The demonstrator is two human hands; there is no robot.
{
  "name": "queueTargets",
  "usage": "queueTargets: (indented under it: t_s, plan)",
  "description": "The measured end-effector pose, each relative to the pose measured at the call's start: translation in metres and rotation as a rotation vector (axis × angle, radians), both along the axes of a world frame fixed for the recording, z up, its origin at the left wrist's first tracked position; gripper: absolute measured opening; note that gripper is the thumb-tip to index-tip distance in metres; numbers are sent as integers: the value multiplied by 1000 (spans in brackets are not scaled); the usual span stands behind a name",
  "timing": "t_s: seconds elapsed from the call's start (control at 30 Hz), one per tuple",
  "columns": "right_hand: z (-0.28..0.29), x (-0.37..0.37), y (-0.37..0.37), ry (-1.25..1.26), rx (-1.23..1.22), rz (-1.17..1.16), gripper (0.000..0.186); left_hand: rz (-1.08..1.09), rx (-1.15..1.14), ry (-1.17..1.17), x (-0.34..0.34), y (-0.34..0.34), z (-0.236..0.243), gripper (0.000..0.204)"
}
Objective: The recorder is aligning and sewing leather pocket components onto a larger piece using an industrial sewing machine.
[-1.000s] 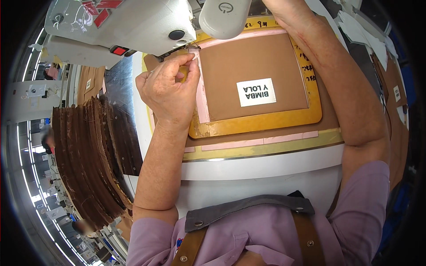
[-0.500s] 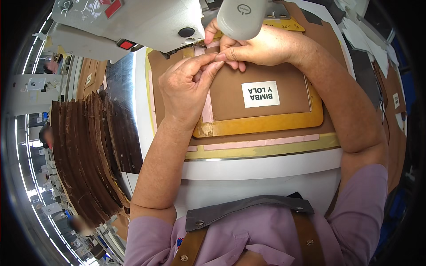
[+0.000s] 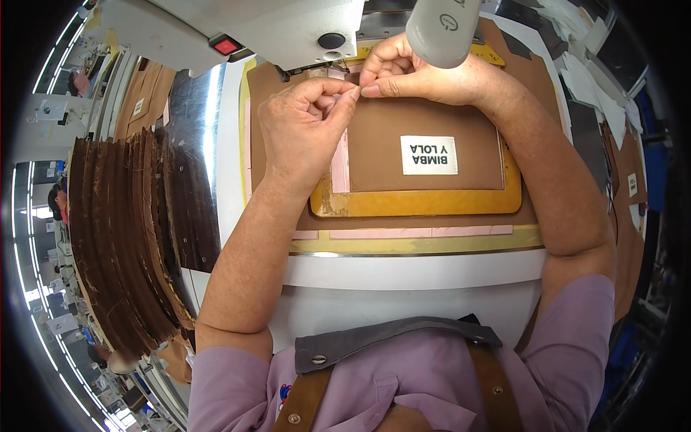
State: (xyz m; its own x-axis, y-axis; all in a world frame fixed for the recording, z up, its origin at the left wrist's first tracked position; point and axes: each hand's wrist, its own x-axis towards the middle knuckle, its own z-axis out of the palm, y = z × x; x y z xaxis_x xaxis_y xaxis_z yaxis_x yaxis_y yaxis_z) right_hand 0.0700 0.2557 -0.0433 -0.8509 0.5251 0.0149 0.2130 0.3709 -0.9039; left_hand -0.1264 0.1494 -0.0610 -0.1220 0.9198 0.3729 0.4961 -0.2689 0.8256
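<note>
My left hand (image 3: 306,133) and my right hand (image 3: 439,78) meet fingertip to fingertip, each pinched closed. Whatever lies between them is too fine to make out. They hover over a brown panel (image 3: 389,129) that carries a white label (image 3: 429,155) with upside-down dark lettering. A yellow frame (image 3: 425,204) with rounded corners surrounds this panel. Inside its left edge runs a pink strip (image 3: 340,169). Just beyond my left fingers is the underside of a white machine head (image 3: 288,25), seemingly a sewing machine.
A rounded grey lamp-like unit (image 3: 443,36) hangs above my right hand. On the left, a thick stack of dark brown pieces (image 3: 115,237) stands beside a shiny metal plate (image 3: 198,108). White paper scraps (image 3: 594,86) lie at the far right.
The fingers of both hands have drawn slightly apart, now touching only at the tips. My right fingers have curled in. The whole view has shifted a little, with the machine head appearing further right.
</note>
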Motion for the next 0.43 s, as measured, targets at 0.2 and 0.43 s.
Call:
queueTargets:
  t_s: [0.2, 0.43]
  plan:
    - [-10, -6, 0, 274, 60, -144, 18, 98, -62, 57, -1, 3, -1, 8]
    - [-19, -8, 6, 324, 123, -190, 18, 155, -160, 171, -3, 5, 2, 10]
